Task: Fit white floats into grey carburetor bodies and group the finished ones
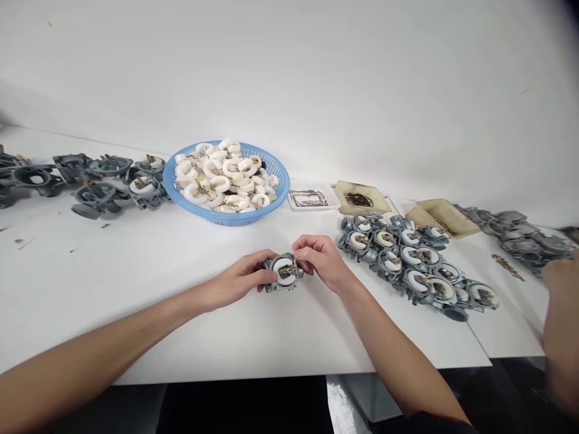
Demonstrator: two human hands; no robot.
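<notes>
A grey metal carburetor body with a white ring-shaped float inside faces up near the table's front. My left hand is closed around its left side, thumb over the rim. At its upper right edge, my right hand is closed in a pinch; a thin metallic piece shows at the fingertips, too small to name. Brass parts show in the middle of the body. Beyond my hands stands a blue plastic basket heaped with white floats.
More carburetor bodies with floats crowd the right, others the far left. A white tray of thin pins, a box with black rings and another box line the back. Another person's hand is at far right.
</notes>
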